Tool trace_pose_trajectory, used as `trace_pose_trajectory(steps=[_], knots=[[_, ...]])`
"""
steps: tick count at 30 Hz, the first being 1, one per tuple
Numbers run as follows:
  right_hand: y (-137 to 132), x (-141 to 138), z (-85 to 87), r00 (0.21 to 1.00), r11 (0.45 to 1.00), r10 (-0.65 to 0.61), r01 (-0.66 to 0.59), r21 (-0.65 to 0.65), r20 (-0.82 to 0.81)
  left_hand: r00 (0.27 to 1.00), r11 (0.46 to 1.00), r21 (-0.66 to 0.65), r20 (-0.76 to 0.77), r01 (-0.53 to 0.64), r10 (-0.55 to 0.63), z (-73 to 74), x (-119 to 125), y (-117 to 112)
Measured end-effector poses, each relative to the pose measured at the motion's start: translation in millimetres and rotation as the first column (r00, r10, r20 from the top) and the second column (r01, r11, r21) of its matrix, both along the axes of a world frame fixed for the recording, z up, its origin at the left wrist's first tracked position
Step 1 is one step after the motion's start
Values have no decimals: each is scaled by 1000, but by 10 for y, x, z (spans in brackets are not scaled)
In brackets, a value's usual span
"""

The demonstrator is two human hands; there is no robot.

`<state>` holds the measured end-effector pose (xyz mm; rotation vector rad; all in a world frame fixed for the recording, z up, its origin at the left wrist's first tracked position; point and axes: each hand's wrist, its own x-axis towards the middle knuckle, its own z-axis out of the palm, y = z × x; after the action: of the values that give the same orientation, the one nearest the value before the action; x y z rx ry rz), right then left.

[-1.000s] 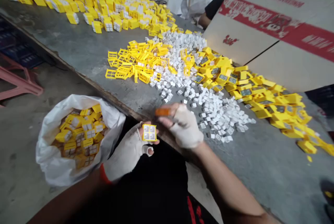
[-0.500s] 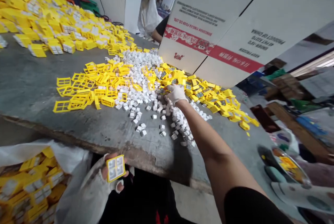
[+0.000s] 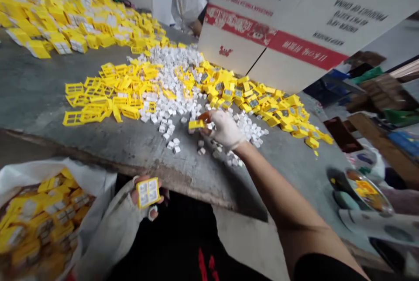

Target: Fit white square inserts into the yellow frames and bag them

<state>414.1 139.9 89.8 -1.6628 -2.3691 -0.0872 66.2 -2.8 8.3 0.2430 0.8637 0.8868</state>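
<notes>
My left hand (image 3: 144,200), in a fingerless white glove, holds a yellow frame (image 3: 148,192) whose four openings are filled with white square pieces. It is just off the table's front edge. Over the table, my gloved right hand (image 3: 224,128) grips a yellow block (image 3: 197,125) between thumb and fingers. Loose white cube pieces (image 3: 178,80) lie around and beyond that hand. Left of them is a heap of yellow window-like frames (image 3: 108,91). Yellow blocks with dark faces (image 3: 255,95) form a pile behind my right hand.
A large white carton (image 3: 278,23) stands at the table's back. Assembled yellow-and-white pieces (image 3: 65,19) are heaped far left. At lower left, a white sack (image 3: 98,180) holds more of them. A bowl with yellow bits (image 3: 369,189) sits at right. Part of another person's arm (image 3: 196,27) shows behind the carton.
My right hand has drawn back from the pile toward me and now holds a yellow block. My left hand keeps its filled frame. The view has shifted slightly.
</notes>
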Motion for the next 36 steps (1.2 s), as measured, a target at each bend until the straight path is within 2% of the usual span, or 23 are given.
trace_pose_trajectory(steps=[1, 3, 5, 8, 10, 13, 17, 19, 21, 24, 28, 36], knots=[[-317, -62, -72, 995, 995, 101, -101, -4, 20, 997, 997, 62, -66, -41, 45, 145, 48, -68], [-901, -165, -228, 969, 972, 235, -236, 6, 79, 993, 991, 127, -103, -41, 54, 400, 165, -169], [-1347, -202, -364, 963, 970, 238, -242, 14, 126, 993, 987, 160, -113, -18, 37, 552, 282, -238], [-1687, -127, -446, 981, 986, 168, -168, -16, 100, 996, 985, 170, -87, 29, -14, 585, 379, -334], [-1698, -45, -393, 990, 991, 130, -127, -47, 53, 997, 982, 183, -68, 46, -34, 543, 392, -395], [-1474, 15, -213, 985, 977, 167, -160, -139, 39, 997, 980, 193, -72, 43, -29, 490, 400, -454], [-1129, -92, -28, 942, 881, 335, -307, -361, 17, 999, 977, 210, -44, 16, -7, 510, 447, -504], [-1124, -194, 12, 937, 885, 347, -344, -313, -47, 1000, 977, 211, -1, 22, -22, 542, 468, -529], [-1248, -291, 46, 919, 912, 358, -382, -151, -164, 999, 977, 212, 27, 35, -42, 572, 479, -545], [-1514, -407, 113, 852, 909, 404, -413, 46, -332, 999, 972, 233, 4, 37, -39, 614, 490, -546], [-1693, -518, 178, 858, 919, 381, -391, 41, -344, 997, 972, 229, -62, 50, -37, 672, 512, -531], [-1671, -517, 116, 886, 923, 369, -384, 1, -282, 996, 970, 233, -71, 63, -47, 680, 565, -524]])
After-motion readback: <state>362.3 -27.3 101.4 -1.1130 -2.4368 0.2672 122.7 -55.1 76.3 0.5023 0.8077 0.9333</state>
